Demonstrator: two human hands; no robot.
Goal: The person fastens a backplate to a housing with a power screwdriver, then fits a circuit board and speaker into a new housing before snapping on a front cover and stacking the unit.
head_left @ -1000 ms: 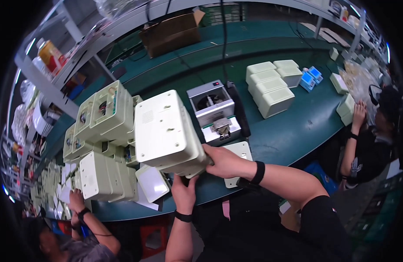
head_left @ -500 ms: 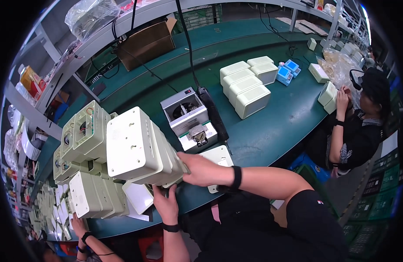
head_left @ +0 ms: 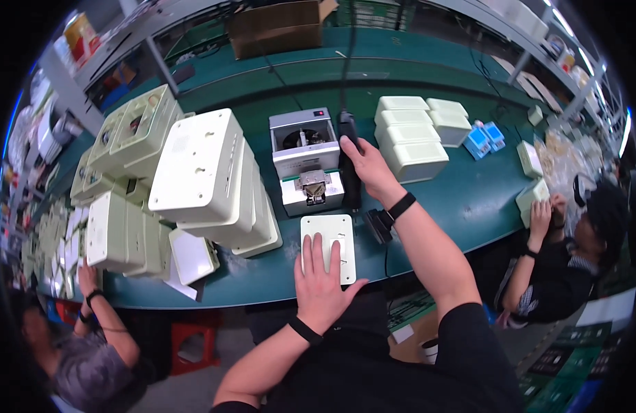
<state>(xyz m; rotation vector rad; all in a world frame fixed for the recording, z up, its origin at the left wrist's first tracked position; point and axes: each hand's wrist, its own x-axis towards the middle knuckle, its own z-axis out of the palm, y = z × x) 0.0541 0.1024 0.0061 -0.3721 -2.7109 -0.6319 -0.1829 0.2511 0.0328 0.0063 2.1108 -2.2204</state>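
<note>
A pale cream back panel (head_left: 347, 234) with keyhole slots lies flat on the bench before me. My left hand (head_left: 321, 289) rests on it, fingers spread. Beside the grey screw feeder (head_left: 304, 144), my right hand (head_left: 373, 168) closes round a black corded electric screwdriver (head_left: 347, 131); its fingers are partly hidden. Left of the feeder, a tall stack of cream plastic housings (head_left: 201, 165) leans a little, touched by neither hand.
More housings (head_left: 115, 230) crowd the left, near a co-worker's hand (head_left: 88, 277). Cream boxes (head_left: 418, 162) and blue parts (head_left: 484, 140) stand to the right, where another person (head_left: 559, 255) works. A cardboard box (head_left: 273, 31) sits at the back.
Both hands have let go of the housing stack, which now stands on the bench. My left hand has moved onto the panel, my right hand up to the screwdriver. The view has shifted.
</note>
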